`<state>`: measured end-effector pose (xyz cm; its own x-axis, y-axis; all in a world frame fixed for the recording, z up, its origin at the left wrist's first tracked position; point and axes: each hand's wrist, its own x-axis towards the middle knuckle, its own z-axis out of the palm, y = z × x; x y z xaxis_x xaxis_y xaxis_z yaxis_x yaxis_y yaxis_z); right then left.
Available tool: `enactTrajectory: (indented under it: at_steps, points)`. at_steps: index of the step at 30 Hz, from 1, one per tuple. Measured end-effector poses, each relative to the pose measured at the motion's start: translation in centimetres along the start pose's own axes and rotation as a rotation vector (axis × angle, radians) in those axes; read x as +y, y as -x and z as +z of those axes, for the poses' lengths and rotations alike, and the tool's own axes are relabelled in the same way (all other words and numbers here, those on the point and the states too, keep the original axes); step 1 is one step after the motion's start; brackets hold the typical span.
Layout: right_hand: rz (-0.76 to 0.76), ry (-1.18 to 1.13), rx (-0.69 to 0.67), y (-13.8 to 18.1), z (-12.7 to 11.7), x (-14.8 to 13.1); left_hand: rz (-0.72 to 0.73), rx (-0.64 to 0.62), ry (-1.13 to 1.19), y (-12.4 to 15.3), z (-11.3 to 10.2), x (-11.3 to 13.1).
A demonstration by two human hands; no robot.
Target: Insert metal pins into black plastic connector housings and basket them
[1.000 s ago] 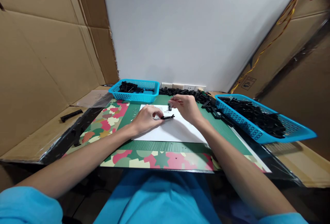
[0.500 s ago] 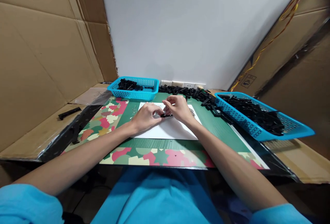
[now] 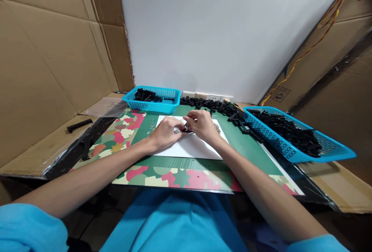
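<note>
On a white sheet (image 3: 192, 150) my two hands meet over a small black plastic part (image 3: 188, 131). My left hand (image 3: 166, 132) is closed on the part's left end, with thumb and fingers pinching it. My right hand (image 3: 202, 123) pinches a thin metal tool (image 3: 186, 125), held nearly upright, its lower end at the black part; its exact kind is too small to make out. Little shiny metal pieces (image 3: 217, 128) lie on the sheet just right of my right hand. Beyond the hands, more tiny pieces are partly hidden.
A blue basket (image 3: 162, 107) with black parts stands at the back left, and a fuller blue basket (image 3: 293, 155) at the right. Loose black parts (image 3: 221, 107) are heaped along the wall. One black piece (image 3: 80, 125) lies on the cardboard at the left.
My right hand has shifted slightly down, bringing the metal tool's lower end to the black part. My left hand keeps its pinch; the whole view has shifted slightly.
</note>
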<state>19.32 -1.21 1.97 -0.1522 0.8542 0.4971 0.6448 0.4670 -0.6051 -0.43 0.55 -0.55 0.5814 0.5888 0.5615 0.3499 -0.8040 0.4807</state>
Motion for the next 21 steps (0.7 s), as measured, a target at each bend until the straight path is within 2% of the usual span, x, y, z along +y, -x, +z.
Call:
enactTrajectory:
  at_steps: [10,16,21]
  points:
    - [-0.026,0.083,0.022,0.4,0.1,-0.3,-0.061,-0.002,0.069,-0.2,-0.1,0.4]
    - [-0.009,0.044,0.039,0.6,0.5,0.2,-0.074,-0.027,0.060,-0.3,-0.2,-0.1]
    - [-0.008,-0.075,0.098,0.1,-0.9,0.5,-0.092,0.058,0.029,-0.4,-0.2,-0.6]
